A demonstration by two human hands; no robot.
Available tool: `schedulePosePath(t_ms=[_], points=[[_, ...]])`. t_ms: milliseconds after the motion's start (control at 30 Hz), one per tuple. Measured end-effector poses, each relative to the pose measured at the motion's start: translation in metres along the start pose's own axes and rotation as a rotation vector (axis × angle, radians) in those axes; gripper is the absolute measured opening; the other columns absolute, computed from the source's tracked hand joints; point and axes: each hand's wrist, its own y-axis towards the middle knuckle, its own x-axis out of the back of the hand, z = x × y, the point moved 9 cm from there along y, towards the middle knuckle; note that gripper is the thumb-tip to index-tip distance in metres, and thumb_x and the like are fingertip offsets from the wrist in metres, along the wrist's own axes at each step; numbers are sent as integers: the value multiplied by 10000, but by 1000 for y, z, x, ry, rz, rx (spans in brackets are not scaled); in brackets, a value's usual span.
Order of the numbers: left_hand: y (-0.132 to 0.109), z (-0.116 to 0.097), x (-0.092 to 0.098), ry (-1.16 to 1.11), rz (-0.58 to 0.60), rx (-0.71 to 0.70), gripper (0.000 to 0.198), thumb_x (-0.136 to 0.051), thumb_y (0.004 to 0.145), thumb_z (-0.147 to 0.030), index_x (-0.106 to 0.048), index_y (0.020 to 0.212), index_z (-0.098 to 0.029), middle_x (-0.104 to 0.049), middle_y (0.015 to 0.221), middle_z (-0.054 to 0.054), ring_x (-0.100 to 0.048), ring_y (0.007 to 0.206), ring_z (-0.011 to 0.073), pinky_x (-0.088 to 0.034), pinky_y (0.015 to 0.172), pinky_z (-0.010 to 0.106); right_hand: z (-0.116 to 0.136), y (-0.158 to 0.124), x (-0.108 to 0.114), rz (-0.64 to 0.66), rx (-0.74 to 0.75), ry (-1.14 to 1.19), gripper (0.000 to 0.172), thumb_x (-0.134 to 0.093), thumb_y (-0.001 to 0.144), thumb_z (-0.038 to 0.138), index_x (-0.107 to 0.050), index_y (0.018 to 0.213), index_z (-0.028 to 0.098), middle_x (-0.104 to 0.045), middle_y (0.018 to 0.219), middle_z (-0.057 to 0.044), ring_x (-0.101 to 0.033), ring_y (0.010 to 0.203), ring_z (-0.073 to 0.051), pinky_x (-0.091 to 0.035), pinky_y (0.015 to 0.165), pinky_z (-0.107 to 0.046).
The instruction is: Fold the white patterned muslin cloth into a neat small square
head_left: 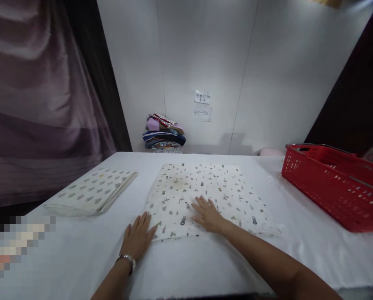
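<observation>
A white cloth (205,183) with small grey and brown printed figures lies spread flat on the white table in front of me. My right hand (207,214) rests on its front middle part, palm down with the fingers spread. At the cloth's front left corner is my left hand (138,237), also flat with its fingers apart. Its fingertips touch or nearly touch the cloth's edge, and a silvery bracelet (128,261) circles the wrist. Neither hand holds anything.
A folded cream cloth (93,189) with grey cloud-like shapes lies on the table (186,266) at left. To the right stands a red plastic basket (330,187). Stacked folded fabrics (164,135) sit against the back wall, near paper signs (202,106). A purplish curtain (33,104) hangs at left.
</observation>
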Motion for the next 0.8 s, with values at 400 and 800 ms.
schedulePosePath(t_ms=[400,800], points=[[-2,-1,1,72,71,4,604,-241,901,-420,-241,1457,-185,-153,1535,26,-144,1414,228,-171,1127,454,-88,-30,24,-106,-203,-160,645,-165,931,591,-230,1470,243,-62,1551,-72,-4,1417,-242,-44,1122,-501],[26,-45,31,35,-55,-110,548,-364,866,-413,-403,1387,-248,-272,1504,60,-190,1402,264,-180,1100,530,-147,-26,39,-118,-321,-104,652,-166,924,603,-245,1467,249,-111,1546,-78,-62,1414,-265,-119,1107,-525]])
